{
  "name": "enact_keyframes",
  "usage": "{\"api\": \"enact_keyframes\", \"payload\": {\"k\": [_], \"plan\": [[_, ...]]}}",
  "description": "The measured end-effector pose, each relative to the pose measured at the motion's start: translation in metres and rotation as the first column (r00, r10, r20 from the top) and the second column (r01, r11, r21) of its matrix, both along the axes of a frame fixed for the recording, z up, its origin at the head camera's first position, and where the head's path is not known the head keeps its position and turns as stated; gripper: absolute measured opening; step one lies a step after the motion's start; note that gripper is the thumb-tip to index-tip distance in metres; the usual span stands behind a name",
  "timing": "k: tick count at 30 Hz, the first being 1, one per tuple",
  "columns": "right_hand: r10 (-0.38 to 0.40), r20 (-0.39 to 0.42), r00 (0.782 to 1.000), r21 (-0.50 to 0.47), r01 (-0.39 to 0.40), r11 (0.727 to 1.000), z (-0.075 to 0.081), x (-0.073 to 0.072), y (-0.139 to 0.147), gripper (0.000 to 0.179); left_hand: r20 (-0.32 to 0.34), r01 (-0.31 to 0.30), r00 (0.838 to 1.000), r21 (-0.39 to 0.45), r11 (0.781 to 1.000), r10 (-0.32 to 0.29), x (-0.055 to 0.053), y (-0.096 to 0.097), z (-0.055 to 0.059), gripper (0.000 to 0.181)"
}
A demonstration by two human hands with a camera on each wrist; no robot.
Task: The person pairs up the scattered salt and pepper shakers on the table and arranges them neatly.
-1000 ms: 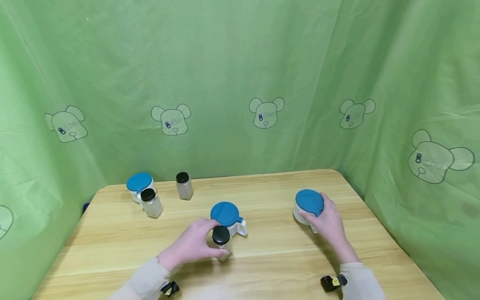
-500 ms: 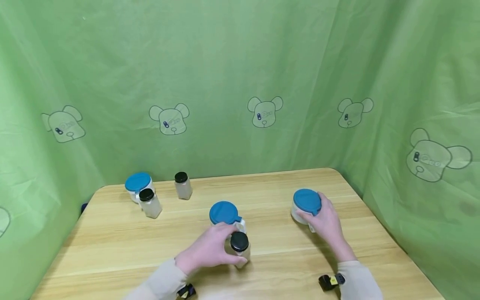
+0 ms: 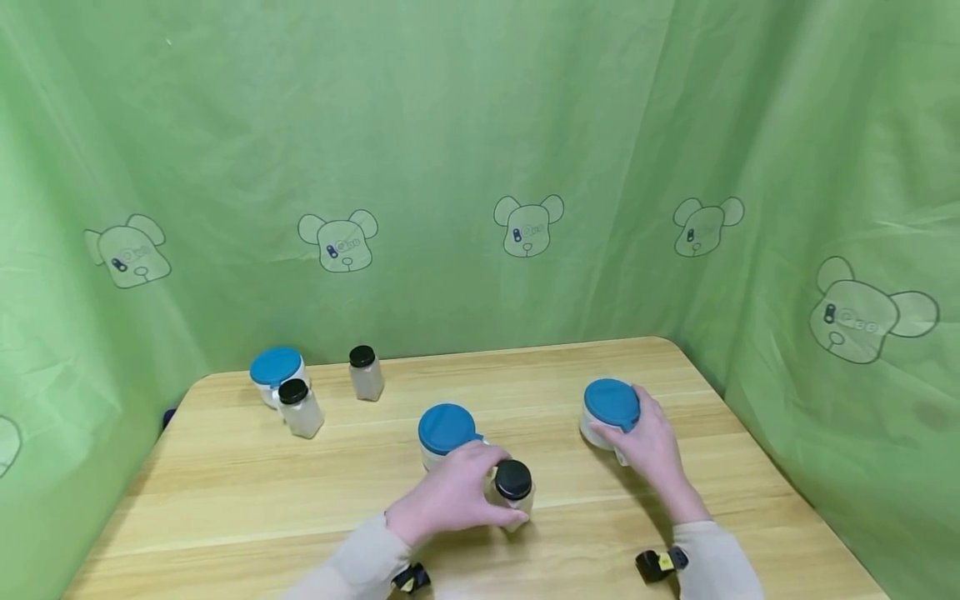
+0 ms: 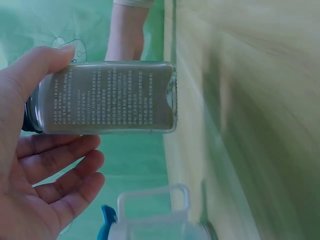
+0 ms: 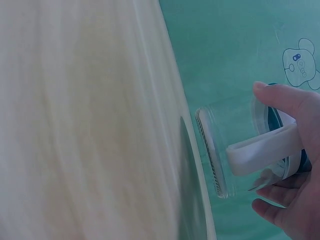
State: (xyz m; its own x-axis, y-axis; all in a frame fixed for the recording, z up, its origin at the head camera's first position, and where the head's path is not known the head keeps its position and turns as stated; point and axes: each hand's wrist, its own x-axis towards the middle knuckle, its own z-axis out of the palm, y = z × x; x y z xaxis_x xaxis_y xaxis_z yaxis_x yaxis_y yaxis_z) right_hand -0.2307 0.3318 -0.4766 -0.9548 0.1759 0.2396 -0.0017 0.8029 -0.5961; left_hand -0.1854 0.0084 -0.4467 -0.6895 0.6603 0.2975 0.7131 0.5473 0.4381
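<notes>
My left hand [image 3: 459, 493] holds a square glass jar with a black lid [image 3: 513, 480] between thumb and fingers, upright and close over the table. Printed text covers the side of this square jar [image 4: 107, 97] in the left wrist view. Further right, my right hand [image 3: 654, 440] grips a round clear jar with a blue lid [image 3: 611, 403], thumb and fingers around its upper part. Its white handle [image 5: 262, 150] points toward the wrist in the right wrist view. Just behind my left hand stands another blue-lidded jar [image 3: 447, 428], its handle mostly hidden in the head view.
At the table's [image 3: 300, 508] back left stand a third blue-lidded jar [image 3: 276, 367], a black-lidded jar [image 3: 301, 410] in front of it, and another black-lidded jar [image 3: 367, 375] to their right. A green curtain [image 3: 450, 125] surrounds the back and sides.
My left hand has carried the black-lidded jar to the right, past the front of the middle blue-lidded jar. My right hand keeps its grip with hardly any movement.
</notes>
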Motion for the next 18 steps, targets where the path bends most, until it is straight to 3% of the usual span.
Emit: {"api": "enact_keyframes", "payload": {"k": [9, 18], "plan": [[0.003, -0.033, 0.999, -0.004, -0.003, 1.000, 0.000, 0.001, -0.002, 0.106, 0.031, -0.048, 0.998, -0.031, 0.998, 0.049, -0.005, 0.024, 0.010, 0.058], [0.001, -0.031, 1.000, -0.001, -0.001, 1.000, -0.001, 0.000, -0.002, 0.107, 0.088, -0.093, 0.991, -0.048, 0.995, 0.097, -0.013, 0.044, 0.012, 0.056]]}}
